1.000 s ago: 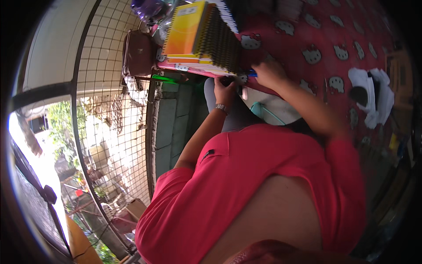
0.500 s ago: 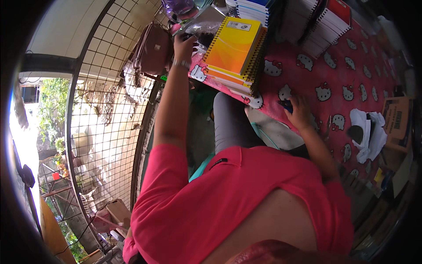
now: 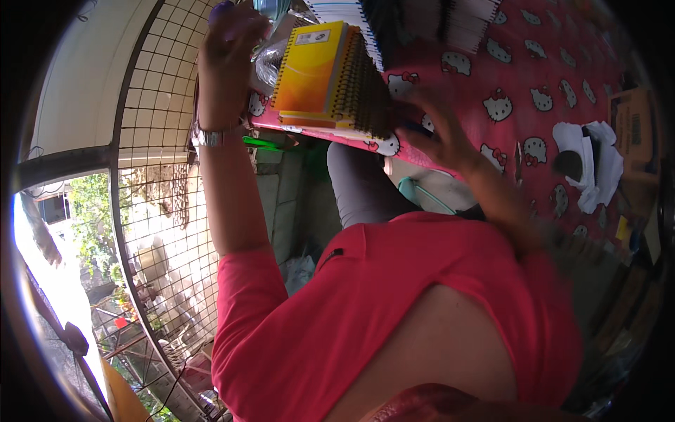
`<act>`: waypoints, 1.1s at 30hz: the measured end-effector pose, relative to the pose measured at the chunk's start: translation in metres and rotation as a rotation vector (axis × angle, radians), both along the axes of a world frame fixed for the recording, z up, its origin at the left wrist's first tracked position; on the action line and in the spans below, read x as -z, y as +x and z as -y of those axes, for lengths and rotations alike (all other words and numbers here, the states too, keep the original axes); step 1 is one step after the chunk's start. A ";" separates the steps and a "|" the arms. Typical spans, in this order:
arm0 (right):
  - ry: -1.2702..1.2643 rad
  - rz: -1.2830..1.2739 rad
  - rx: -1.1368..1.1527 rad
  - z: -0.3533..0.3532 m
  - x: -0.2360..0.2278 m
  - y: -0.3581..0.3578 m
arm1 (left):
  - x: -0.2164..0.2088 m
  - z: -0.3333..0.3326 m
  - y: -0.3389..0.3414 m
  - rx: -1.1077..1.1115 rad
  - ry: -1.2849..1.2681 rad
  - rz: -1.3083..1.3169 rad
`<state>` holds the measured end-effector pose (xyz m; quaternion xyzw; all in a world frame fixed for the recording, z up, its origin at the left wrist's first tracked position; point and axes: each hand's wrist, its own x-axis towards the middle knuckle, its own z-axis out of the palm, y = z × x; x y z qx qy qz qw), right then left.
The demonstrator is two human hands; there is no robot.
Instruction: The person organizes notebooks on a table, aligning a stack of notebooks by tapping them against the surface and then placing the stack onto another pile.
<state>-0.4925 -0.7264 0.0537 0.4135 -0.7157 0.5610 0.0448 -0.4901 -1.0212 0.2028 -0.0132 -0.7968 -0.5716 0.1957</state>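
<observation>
My left hand point(image 3: 226, 53), with a metal watch point(image 3: 219, 136) on its wrist, is raised at the table's far left edge. It is over a purple, partly see-through thing point(image 3: 222, 10); blur hides whether the fingers close on it. My right hand point(image 3: 450, 137) is just right of a stack of spiral notebooks, its fingers curled round a small dark blue object point(image 3: 427, 122) of a kind I cannot make out. The top notebook point(image 3: 306, 74) has a yellow and orange cover with a white label.
A pink tablecloth point(image 3: 478, 91) with white cat faces covers the table. More spiral notebooks point(image 3: 344, 15) lie at the back. Crumpled clear plastic point(image 3: 268, 63) is beside the stack. White cloth point(image 3: 587, 169) and a cardboard box point(image 3: 629, 130) lie right. A wire grille point(image 3: 165, 133) stands left.
My left hand has moved left and up, toward the purple thing. My right hand has moved left and up to the notebook stack, still with the dark blue object. The view has shifted.
</observation>
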 end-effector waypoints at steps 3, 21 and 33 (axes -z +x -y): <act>-0.056 -0.133 -0.111 0.011 -0.032 -0.005 | -0.004 -0.046 0.014 0.216 -0.439 -0.002; -0.038 0.001 -0.171 0.010 0.024 -0.007 | 0.036 -0.081 0.013 0.126 -1.030 0.115; -0.016 -0.098 -0.097 0.017 0.028 -0.001 | 0.039 -0.078 0.015 0.135 -0.976 0.081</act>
